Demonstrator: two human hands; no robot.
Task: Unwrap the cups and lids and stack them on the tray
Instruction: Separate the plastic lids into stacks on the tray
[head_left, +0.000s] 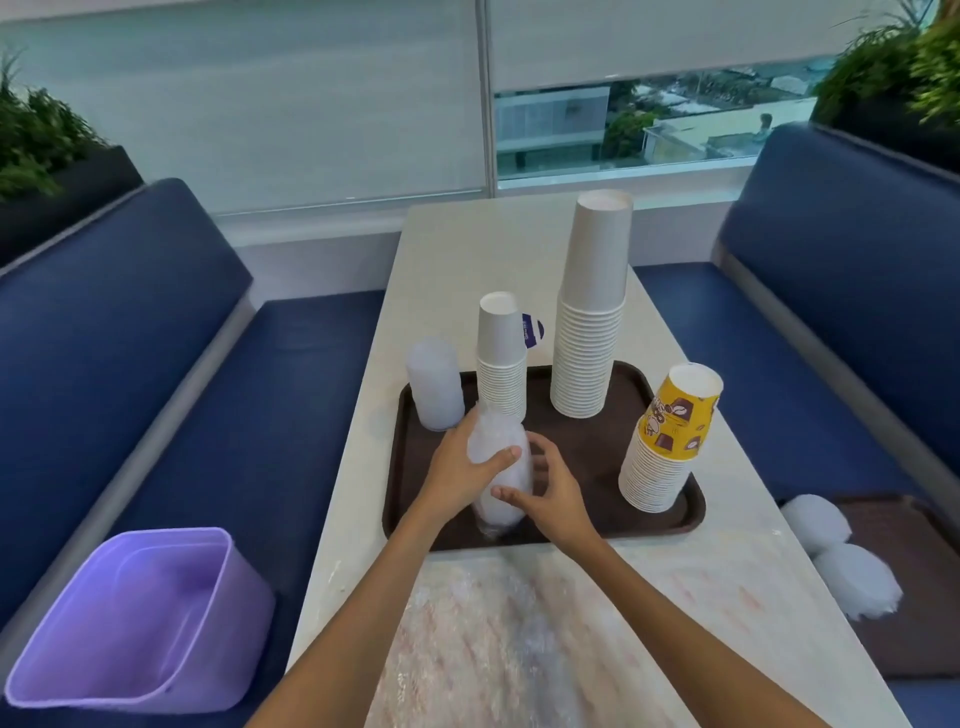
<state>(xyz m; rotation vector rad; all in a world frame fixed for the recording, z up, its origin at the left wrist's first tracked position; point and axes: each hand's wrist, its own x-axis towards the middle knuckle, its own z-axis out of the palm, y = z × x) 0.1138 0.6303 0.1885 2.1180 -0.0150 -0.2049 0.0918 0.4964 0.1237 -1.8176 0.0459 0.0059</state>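
Left hand and right hand — fingers curled round the wrapped lids on the tray — cup stacks close behind.

Item count, positions taken from the brown tray.
Trays: two, counting a second tray to its right. Paper cup stacks: three, all on it: short white stack, tall white stack, yellow-topped stack. Clear lid lots: four: bare lid stack at its far left corner, wrapped lid bundle on its near left part, far bundle and near bundle to its right. Purple bin: one, to its left. Hands: two, left hand and right hand, over it.
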